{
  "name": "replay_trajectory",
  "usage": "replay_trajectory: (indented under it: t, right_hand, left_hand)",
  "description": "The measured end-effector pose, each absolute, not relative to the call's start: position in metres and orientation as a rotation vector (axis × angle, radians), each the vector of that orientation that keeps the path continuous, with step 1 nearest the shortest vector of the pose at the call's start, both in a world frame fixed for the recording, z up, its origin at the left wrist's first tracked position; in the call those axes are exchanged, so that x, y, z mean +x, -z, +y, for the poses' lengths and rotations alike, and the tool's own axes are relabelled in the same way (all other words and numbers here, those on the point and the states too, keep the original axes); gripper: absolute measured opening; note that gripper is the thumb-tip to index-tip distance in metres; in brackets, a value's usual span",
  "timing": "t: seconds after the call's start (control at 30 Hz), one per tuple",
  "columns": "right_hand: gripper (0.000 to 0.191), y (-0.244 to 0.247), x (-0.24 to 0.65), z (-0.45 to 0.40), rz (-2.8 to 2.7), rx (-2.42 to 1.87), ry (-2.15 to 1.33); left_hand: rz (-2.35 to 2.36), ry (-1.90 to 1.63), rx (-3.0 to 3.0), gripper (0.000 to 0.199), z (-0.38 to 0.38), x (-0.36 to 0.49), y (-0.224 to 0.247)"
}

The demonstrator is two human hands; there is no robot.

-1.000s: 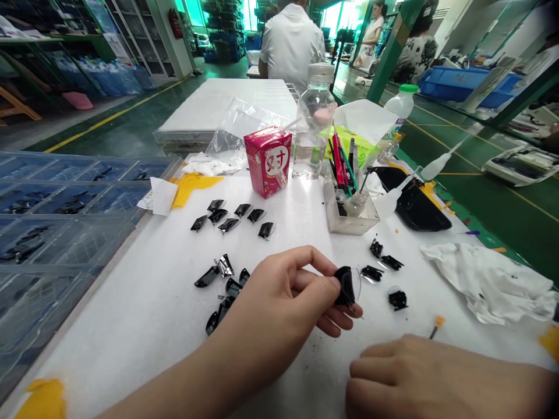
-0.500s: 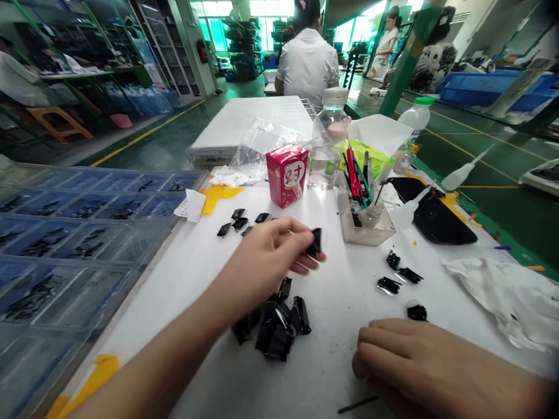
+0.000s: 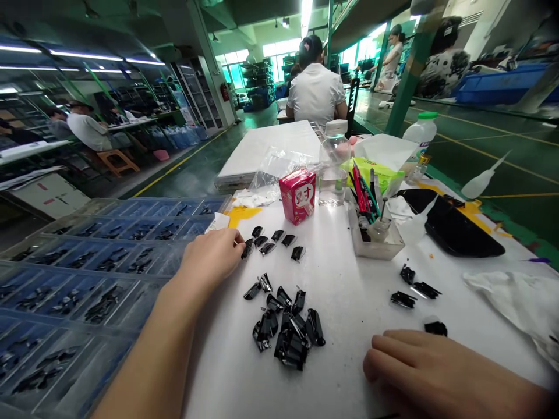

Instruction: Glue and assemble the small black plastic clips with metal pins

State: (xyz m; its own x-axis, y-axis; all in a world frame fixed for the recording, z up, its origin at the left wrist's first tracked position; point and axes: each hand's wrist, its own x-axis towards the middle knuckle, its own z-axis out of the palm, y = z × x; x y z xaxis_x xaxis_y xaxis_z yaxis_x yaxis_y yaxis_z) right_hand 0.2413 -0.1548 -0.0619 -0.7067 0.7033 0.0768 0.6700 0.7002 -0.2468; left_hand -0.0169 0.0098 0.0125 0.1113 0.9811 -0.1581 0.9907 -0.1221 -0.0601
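Observation:
My left hand (image 3: 216, 253) is at the left of a loose group of black glossy curved plastic pieces. Its fingers are curled together, with the tips against the leftmost black plastic piece (image 3: 247, 249); the thumb is hidden. A larger pile of black plastic pieces (image 3: 292, 340) lies nearer me. Low on the right rests my right hand (image 3: 413, 366), fingers closed and turned down. What it holds, if anything, is hidden beneath it. Just beyond its knuckles lies one black plastic piece (image 3: 435, 327) with clear film, and a few more pieces (image 3: 403, 299) lie farther off.
A divided blue tray (image 3: 170, 270) of black parts borders the left. At the back stand a pink box (image 3: 298, 196), a clear bottle (image 3: 332, 174) and a tool holder (image 3: 379, 249). A white cloth (image 3: 510, 297) and black panel (image 3: 465, 230) lie right. A co-worker (image 3: 317, 93) sits ahead.
My left hand has moved left from mid-table, where it held up a black plastic piece, to the group's left edge. The right hand stays nearly still. The view has tilted up and turned left.

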Motion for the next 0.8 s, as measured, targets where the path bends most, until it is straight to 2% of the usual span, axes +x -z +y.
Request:
replay_trajectory:
  t: [0.3,0.43,0.63,0.8]
  right_hand:
    - [0.028,0.058,0.243,-0.158,-2.719,-1.186,-0.408]
    - [0.024,0.058,0.241,-0.154,-2.763,-1.172,-0.440]
    - [0.034,0.069,0.242,-0.153,-2.735,-1.147,-0.375]
    - [0.017,0.097,0.250,-0.157,-2.589,-1.044,-0.328]
  left_hand:
    - [2.015,0.283,2.363,0.032,-0.009,-0.005,-0.020]
    - [1.836,0.370,2.394,0.020,-0.021,0.005,-0.019]
    - [1.642,0.439,2.404,0.009,-0.028,0.010,-0.013]
    - [1.563,0.358,2.388,0.013,-0.034,0.008,-0.014]
